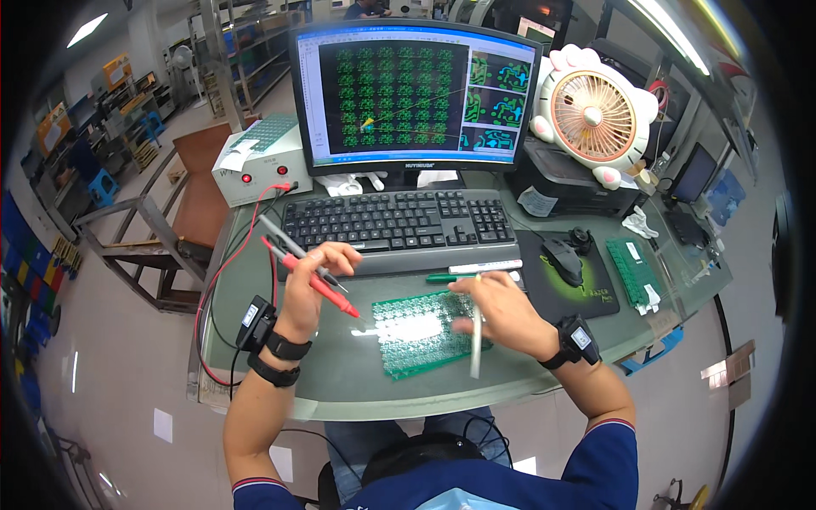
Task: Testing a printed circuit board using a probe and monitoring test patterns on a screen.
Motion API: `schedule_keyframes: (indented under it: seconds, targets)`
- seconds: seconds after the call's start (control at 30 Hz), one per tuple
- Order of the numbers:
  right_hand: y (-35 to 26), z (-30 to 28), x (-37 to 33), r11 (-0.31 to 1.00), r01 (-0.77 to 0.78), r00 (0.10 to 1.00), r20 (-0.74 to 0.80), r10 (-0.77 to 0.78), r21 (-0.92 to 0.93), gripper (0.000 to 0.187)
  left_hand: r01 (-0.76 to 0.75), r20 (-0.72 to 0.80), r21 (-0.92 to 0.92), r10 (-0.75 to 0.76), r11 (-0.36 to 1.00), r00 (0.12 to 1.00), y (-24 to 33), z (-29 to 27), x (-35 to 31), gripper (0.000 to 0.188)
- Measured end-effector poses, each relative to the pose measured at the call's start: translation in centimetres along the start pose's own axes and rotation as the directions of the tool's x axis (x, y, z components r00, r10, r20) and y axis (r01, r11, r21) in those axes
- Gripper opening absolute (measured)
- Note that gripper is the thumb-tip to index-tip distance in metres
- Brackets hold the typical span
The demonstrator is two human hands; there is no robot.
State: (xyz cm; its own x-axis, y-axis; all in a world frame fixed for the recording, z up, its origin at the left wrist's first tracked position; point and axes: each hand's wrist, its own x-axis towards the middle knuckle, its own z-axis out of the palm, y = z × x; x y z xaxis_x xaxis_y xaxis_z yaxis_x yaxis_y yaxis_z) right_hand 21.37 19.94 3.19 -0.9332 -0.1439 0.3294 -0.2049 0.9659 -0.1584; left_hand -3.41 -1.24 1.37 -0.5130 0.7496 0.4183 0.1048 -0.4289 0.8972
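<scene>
In my left hand [306, 285] I grip two test probes together, a red probe [338, 297] and a dark grey probe [279, 233]. Their tips point down and right, with the red one close to the left edge of a green circuit board panel [404, 344]. That panel lies flat on the table, glare washing out its middle. Over its right side, my right hand [514, 314] has a slim white stick [475, 350] between its fingers, the lower end hanging down. The stick is slightly blurred, so its exact kind is unclear.
Beyond the panel lie a green pen [439, 278], a white marker [484, 266] and a keyboard [395, 223] below the monitor [408, 102]. A mouse [561, 259] and stacked green boards [636, 274] sit right. Probe cables [204, 302] run left to a white tester box [270, 170].
</scene>
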Motion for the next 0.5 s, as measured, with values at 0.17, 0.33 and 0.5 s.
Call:
schedule_keyframes:
  seconds: [0.17,0.33,0.5]
  targets:
    - [1.5,2.0,0.5,0.930,-0.257,0.965,-0.019,0.262,-0.261,0.030,0.113,0.076,-0.004,-0.112,0.994,0.991,0.3,2.4,-0.2,0.045]
    - [-0.6,-1.5,2.6,0.925,-0.358,0.924,-0.192,0.331,-0.128,0.029,0.087,0.030,0.010,-0.087,0.996,0.996,0.6,1.9,-0.3,0.044]
    - [-8.0,-10.8,2.4,0.752,0.194,0.911,-0.400,0.100,0.630,0.015,0.108,-0.027,-0.028,-0.109,0.994,0.994,-0.9,1.1,-0.2,0.043]
